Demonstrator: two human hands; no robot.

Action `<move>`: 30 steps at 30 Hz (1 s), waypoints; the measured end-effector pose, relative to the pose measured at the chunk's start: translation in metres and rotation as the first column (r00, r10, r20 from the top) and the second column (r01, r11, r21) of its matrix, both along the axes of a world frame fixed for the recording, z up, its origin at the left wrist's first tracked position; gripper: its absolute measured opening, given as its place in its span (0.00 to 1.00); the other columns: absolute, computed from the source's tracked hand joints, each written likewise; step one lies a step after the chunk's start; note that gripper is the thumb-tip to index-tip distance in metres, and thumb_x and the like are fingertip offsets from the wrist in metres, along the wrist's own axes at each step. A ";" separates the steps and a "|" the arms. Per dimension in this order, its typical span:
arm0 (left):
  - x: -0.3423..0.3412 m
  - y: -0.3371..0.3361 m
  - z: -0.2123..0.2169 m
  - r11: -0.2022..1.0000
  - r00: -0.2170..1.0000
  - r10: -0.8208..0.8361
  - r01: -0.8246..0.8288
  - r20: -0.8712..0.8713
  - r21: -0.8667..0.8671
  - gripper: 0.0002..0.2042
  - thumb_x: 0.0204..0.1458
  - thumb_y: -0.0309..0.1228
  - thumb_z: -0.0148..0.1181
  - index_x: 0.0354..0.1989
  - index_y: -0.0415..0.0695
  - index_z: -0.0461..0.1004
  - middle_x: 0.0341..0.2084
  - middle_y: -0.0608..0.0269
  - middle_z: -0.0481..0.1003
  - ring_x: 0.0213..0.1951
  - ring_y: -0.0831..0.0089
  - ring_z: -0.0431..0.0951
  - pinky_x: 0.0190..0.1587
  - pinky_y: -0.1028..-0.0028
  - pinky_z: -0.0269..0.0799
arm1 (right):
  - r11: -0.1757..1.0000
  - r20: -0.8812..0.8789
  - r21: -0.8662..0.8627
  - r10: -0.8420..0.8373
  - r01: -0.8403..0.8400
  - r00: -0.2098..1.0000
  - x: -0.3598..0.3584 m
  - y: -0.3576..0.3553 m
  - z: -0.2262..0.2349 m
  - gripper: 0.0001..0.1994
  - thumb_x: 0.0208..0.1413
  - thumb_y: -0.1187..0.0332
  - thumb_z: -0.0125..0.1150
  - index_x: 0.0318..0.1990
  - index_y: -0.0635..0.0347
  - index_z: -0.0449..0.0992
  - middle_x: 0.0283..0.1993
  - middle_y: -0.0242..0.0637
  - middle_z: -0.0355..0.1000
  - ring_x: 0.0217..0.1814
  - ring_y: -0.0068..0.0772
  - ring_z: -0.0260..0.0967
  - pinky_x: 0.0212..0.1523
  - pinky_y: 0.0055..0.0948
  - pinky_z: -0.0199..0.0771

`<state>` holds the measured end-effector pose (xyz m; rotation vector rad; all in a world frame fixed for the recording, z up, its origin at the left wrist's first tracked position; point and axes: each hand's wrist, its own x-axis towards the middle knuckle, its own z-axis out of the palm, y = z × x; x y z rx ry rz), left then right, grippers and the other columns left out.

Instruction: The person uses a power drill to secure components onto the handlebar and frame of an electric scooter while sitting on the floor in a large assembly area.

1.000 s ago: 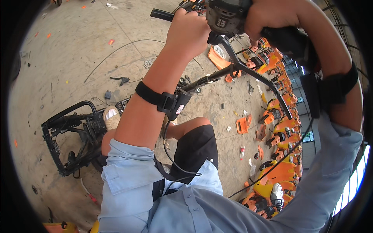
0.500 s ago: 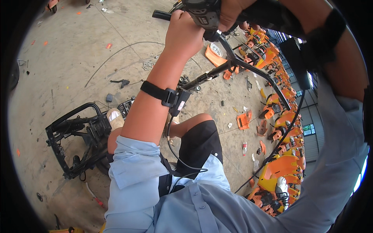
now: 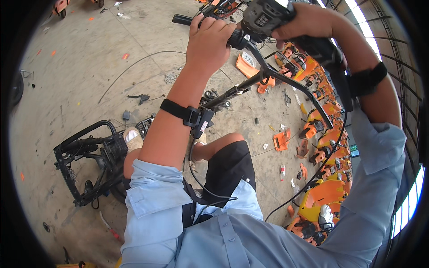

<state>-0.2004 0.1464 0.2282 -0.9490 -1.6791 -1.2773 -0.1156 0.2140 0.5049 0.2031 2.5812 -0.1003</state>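
Observation:
My left hand (image 3: pixel 208 42) is closed round the left end of a black handlebar (image 3: pixel 286 76), beside a dark ringed collar. The bar's stem (image 3: pixel 232 92) slants down toward my feet; its other end reaches out to the right. Just right of that hand, my right hand (image 3: pixel 308 21) grips a dark grey and black cordless power tool (image 3: pixel 267 18). Its grey block is close to the collar, and the black part extends below my right wrist. Whether the tool touches the handlebar I cannot tell. Straps circle both forearms, with cables running from them.
A black metal frame (image 3: pixel 85 156) stands on the concrete floor at the left. Orange and yellow vehicle bodies (image 3: pixel 321 196) line the right side. An orange panel (image 3: pixel 247 66), a brake lever (image 3: pixel 140 98), a bottle (image 3: pixel 282 172) and a long thin cable (image 3: pixel 129 67) lie about.
My right hand and the power tool have shifted lower and slightly right in view, showing more of both. My left hand's fingers have spread along the handlebar, still holding it.

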 end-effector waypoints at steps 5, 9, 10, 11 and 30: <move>-0.003 -0.003 0.000 1.000 1.000 -0.001 0.001 0.016 0.013 0.22 0.40 0.24 0.67 0.48 0.54 0.79 0.39 0.74 0.77 0.51 0.69 0.73 0.69 0.58 0.52 | 0.987 -0.194 0.138 -0.058 0.086 0.979 0.033 -0.015 -0.018 0.19 0.56 0.58 0.70 0.48 0.63 0.79 0.36 0.34 0.82 0.30 0.23 0.77 0.34 0.26 0.79; 0.003 0.002 0.002 1.000 0.999 -0.005 0.004 0.033 0.013 0.22 0.40 0.23 0.66 0.48 0.54 0.78 0.39 0.73 0.77 0.51 0.69 0.74 0.68 0.57 0.52 | 0.981 -0.322 -0.084 -0.192 0.175 0.927 0.063 0.010 -0.040 0.20 0.57 0.59 0.70 0.50 0.64 0.78 0.38 0.35 0.82 0.30 0.24 0.76 0.34 0.26 0.79; 0.003 0.002 0.002 1.000 0.999 0.001 -0.002 0.037 0.005 0.22 0.40 0.22 0.66 0.48 0.54 0.78 0.39 0.73 0.77 0.51 0.69 0.73 0.68 0.57 0.52 | 0.983 -0.368 -0.135 -0.168 0.126 0.915 0.066 0.016 -0.046 0.20 0.57 0.60 0.69 0.51 0.64 0.78 0.39 0.34 0.82 0.30 0.24 0.76 0.35 0.26 0.79; 0.003 0.002 0.002 1.000 0.999 0.007 -0.007 0.041 -0.002 0.22 0.40 0.22 0.66 0.48 0.54 0.78 0.39 0.73 0.77 0.51 0.69 0.73 0.68 0.57 0.52 | 0.978 -0.355 -0.157 -0.187 0.139 0.916 0.068 0.018 -0.047 0.20 0.57 0.59 0.69 0.51 0.64 0.78 0.39 0.34 0.82 0.30 0.24 0.76 0.35 0.26 0.79; -0.015 -0.019 -0.005 0.857 0.905 -0.395 0.302 0.157 0.418 0.20 0.49 0.22 0.61 0.54 0.46 0.73 0.47 0.63 0.76 0.53 0.64 0.74 0.61 0.63 0.65 | 0.590 0.103 0.781 0.200 -0.203 0.974 -0.030 -0.116 -0.007 0.18 0.46 0.52 0.76 0.41 0.51 0.85 0.33 0.37 0.82 0.38 0.38 0.80 0.39 0.38 0.76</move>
